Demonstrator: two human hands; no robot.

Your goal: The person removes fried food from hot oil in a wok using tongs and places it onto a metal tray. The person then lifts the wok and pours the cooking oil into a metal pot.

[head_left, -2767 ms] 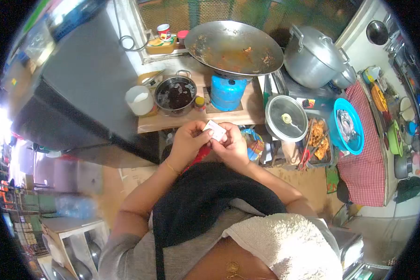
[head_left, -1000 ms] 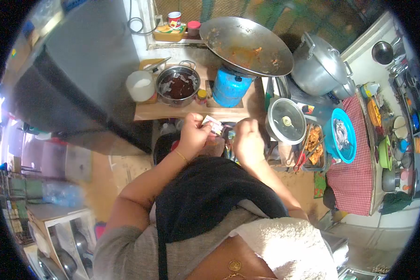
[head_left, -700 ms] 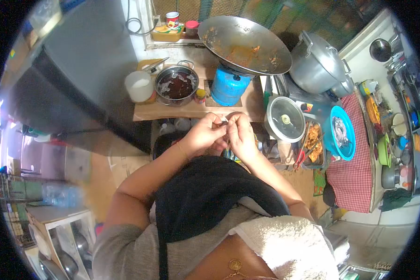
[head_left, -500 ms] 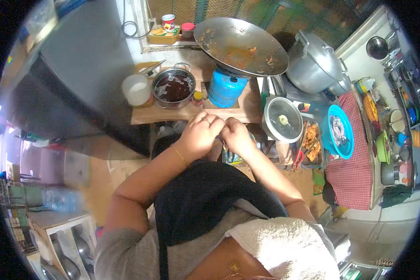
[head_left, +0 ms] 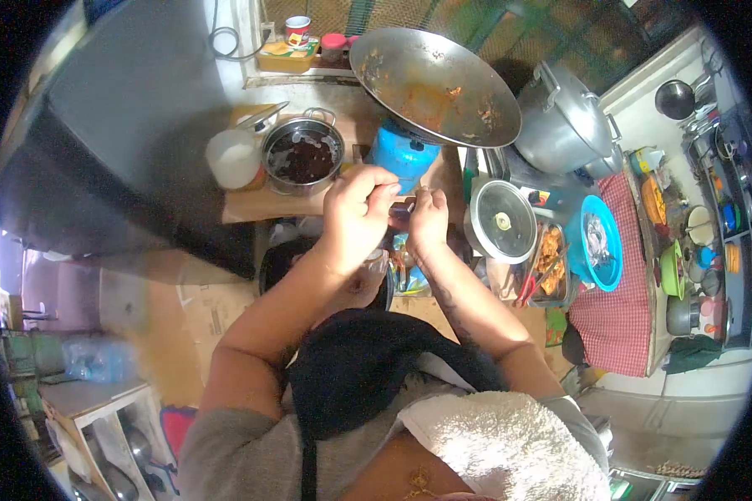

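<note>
L hand [head_left: 355,207] + R hand [head_left: 429,221] — sm dark item [head_left: 402,207] btwn

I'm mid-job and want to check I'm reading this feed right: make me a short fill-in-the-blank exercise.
The wok sits above a ____ cylinder.
A small dark item is ____ the left hand and right hand.
The checked cloth is white and ____.

Missing words: blue; between; red.
</note>
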